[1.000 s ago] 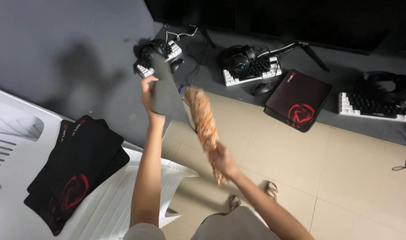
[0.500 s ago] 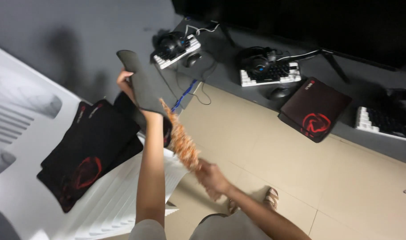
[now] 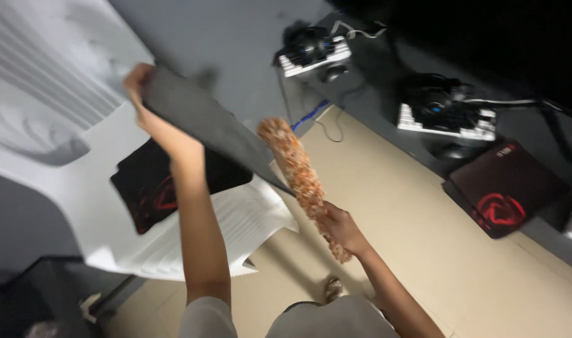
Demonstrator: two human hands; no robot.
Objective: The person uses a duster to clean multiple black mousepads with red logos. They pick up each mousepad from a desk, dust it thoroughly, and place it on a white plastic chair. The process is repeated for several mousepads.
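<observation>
Beige tiled floor, grey wall behind, dim light, frame motion-blurred.

Left hand: grip pinched on the top corner of a dark grey mouse pad, held in the air. Pad's long axis runs diagonal, from the grip down and away toward the right hand; free lower edge ends just short of the duster. Looks flat, thin, matte, slightly flexed, no print visible on this face.

Right hand: grip wrapped tight round the lower part of an orange-and-white fluffy duster. Long axis diagonal: head points up and away from the grip toward the pad's lower edge, short fuzzy tail pokes out below the fist. Duster tip sits just beside the pad; contact can't be told through the blur.

Below the left grip: black mouse pads with red emblem stacked on a white ribbed surface.

Beyond both grips, along the wall on the floor: white keyboard with headset on top, second keyboard with headset, a mouse beside each. Well off to the right of the right grip: another black-and-red mouse pad lying flat.
</observation>
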